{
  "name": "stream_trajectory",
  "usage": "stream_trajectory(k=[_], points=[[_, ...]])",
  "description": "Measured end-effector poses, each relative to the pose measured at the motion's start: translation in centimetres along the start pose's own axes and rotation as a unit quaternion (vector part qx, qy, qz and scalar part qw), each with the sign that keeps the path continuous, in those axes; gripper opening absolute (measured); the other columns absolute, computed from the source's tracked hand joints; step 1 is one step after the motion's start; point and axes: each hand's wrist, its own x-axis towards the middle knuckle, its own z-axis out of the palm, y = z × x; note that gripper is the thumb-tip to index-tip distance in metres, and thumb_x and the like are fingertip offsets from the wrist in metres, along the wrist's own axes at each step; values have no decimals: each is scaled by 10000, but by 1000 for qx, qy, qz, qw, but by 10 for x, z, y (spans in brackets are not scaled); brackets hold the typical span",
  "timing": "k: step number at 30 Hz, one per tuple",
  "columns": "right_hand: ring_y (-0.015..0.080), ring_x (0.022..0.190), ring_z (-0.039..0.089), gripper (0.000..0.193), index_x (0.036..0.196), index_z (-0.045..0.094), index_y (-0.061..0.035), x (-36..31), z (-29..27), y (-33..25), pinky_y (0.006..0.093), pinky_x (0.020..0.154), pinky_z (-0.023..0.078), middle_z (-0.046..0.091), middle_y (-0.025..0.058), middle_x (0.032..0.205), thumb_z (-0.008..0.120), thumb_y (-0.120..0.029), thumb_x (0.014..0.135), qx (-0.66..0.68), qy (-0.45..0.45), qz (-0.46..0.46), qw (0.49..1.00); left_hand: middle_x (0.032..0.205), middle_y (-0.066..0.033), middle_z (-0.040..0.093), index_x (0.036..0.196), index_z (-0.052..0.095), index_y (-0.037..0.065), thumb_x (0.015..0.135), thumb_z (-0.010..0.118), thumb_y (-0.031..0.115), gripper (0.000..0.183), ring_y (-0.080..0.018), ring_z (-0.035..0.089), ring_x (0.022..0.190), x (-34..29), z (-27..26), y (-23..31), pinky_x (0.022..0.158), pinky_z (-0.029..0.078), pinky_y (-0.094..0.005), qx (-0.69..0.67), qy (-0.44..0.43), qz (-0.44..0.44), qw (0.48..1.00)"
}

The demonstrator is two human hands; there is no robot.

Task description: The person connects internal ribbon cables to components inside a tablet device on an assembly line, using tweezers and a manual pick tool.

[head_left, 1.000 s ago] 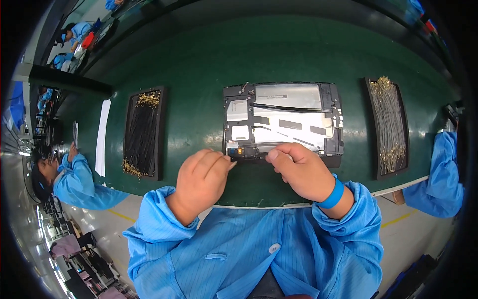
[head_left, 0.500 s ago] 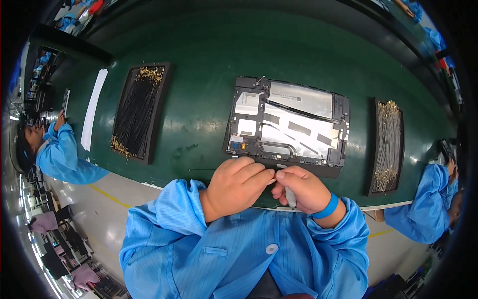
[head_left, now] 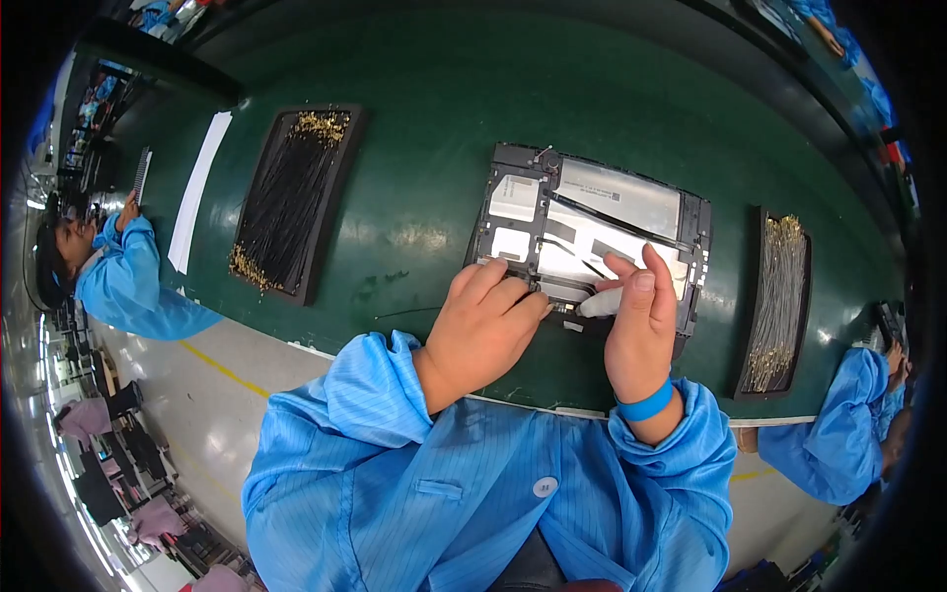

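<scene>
An opened flat electronic device [head_left: 582, 209], with silver panels inside a black frame, lies in front of me. My left hand [head_left: 485, 321] is palm down over its near left corner, fingers closed and tips at the near edge. A thin black cable [head_left: 406, 314] trails left across the table from under this hand; the pinched end is hidden. My right hand [head_left: 643, 321] is over the near right part, thumb and index finger raised and other fingers curled. From those curled fingers a white tapered tool [head_left: 600, 303] points left, its tip near the device's front edge.
A black tray [head_left: 296, 202] of black cables with gold ends lies left, beside a white strip [head_left: 200, 192]. Another tray [head_left: 779, 301] of grey cables is at right. Co-workers in blue sit at the left [head_left: 148, 281] and right [head_left: 829, 424] table ends.
My hands were together in front of the device; now they are apart and farther forward over its near edge. The right hand has risen and turned, swinging the white tool forward-left.
</scene>
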Motion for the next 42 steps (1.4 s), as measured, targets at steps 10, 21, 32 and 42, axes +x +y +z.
stream_trajectory(k=[10,21,32,42], points=[[202,791,529,303,1110,335,-37,-5,-1,35,287,691,427,522,174,971,373,-206,862,-30,-37,-224,973,764,-21,500,793,575,105,617,619,114,182,-249,430,873,-1,0,1,771,338,-359,5,-11,-14,1000],[212,790,535,295,1114,327,-50,-2,-1,38,303,702,429,519,180,977,368,-197,862,-9,-45,-233,972,758,-20,492,779,568,113,621,619,122,166,-250,433,874,-1,1,3,777,335,-361,20,-17,-17,1000],[177,756,542,272,1066,359,-37,-3,-2,36,277,655,440,555,158,892,382,-211,859,-5,-59,-181,982,762,-22,497,787,575,113,618,624,124,176,-252,434,875,-1,0,2,763,340,-364,14,-18,-12,1000],[174,753,545,267,1057,368,-38,0,-3,36,269,662,436,565,136,873,385,-215,858,-15,-55,-180,982,778,-28,505,783,580,109,619,623,117,170,-260,440,871,2,-1,3,761,342,-370,18,-30,-8,999]])
